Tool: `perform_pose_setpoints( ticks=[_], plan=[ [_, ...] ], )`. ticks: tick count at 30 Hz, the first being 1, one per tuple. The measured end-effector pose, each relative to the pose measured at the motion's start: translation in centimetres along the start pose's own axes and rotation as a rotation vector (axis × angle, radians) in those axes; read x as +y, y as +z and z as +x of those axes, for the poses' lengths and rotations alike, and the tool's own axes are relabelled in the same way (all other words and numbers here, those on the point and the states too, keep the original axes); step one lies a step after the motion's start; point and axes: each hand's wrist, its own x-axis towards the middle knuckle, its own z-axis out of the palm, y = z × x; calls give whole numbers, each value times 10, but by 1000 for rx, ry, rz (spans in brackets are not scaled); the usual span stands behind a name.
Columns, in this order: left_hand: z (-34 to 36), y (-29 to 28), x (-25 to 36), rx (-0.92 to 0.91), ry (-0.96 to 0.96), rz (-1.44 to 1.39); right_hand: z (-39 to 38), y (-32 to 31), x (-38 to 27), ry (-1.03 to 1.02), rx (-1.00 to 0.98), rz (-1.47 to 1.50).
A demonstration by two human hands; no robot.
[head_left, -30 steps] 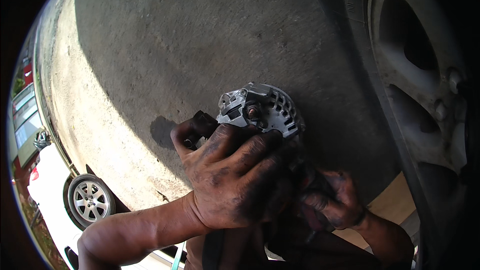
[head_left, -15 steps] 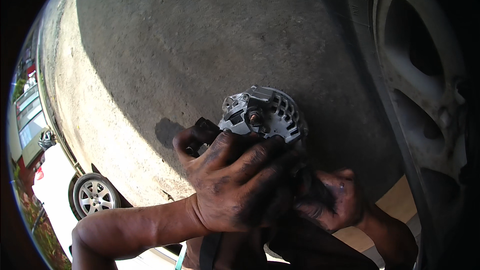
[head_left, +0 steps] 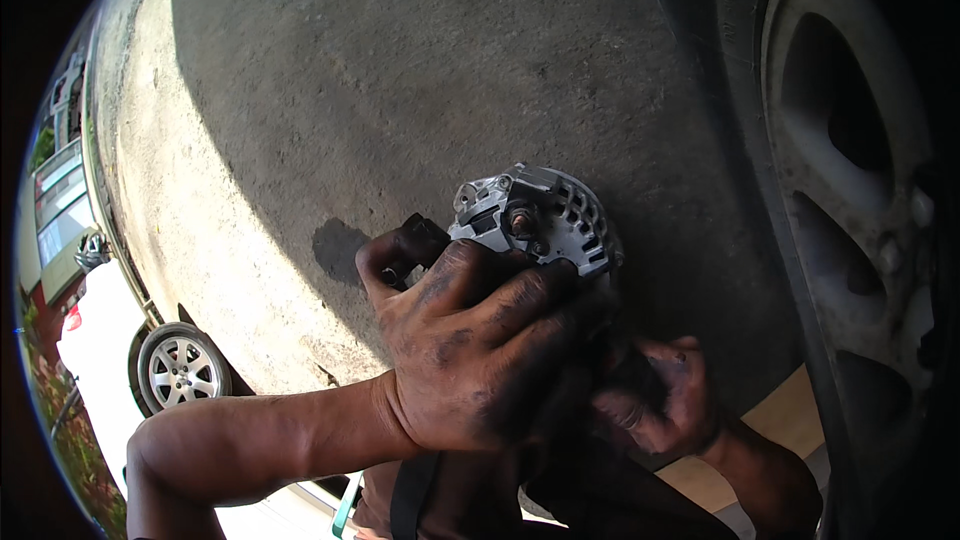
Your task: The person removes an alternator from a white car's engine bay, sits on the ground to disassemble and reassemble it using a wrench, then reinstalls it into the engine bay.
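A silver-grey alternator point(head_left: 590, 220) with a vented round end and a copper-coloured terminal stud is held up above the concrete. My left hand point(head_left: 480, 340) is wrapped over its near side, fingers bent and smeared with black grease. A dark, blocky shape at the curled forefinger is too dim to name. Close to the alternator's lower right side is my right hand point(head_left: 665, 395), its fingers curled in and the thumb sticking up. What those fingers close on lies in deep shadow behind my left hand.
A large wheel point(head_left: 840, 210) with a dark tyre stands close at the right. Rough concrete ground point(head_left: 400, 70) lies beneath, half in shade, with a dark stain point(head_left: 342, 248). A white car with a silver-spoked wheel point(head_left: 182, 370) is at the left. Tan flat material point(head_left: 790, 420) is at lower right.
The alternator and my left hand sit slightly higher and further right in the picture. My right hand has shifted a little, its thumb and fingers slightly further apart. The left grip stays the same.
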Motion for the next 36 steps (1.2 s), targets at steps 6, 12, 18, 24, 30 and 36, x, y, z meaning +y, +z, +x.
perform_pose_setpoints(
  ticks=[6, 12, 18, 24, 30, 36],
  plan=[
    [-2, 3, 1, -43, -96, 61, 1, 5, 0, 20, 38, 8],
    [-2, 9, 12, 105, -31, 145, -9, 2, -4, 121, 22, 138],
    [-3, 13, 17, 133, -59, 176, -47, 6, 3, 150, 215, -29],
    [-5, 13, 17, 151, -70, 188, -56, 10, 30, 74, 393, 126],
    [-5, 18, 16, 198, -59, 232, -133, -25, 63, 71, 640, -65],
    [-8, 24, 21, 219, -100, 228, -164, -38, 103, 398, 1002, -369]
  ],
)
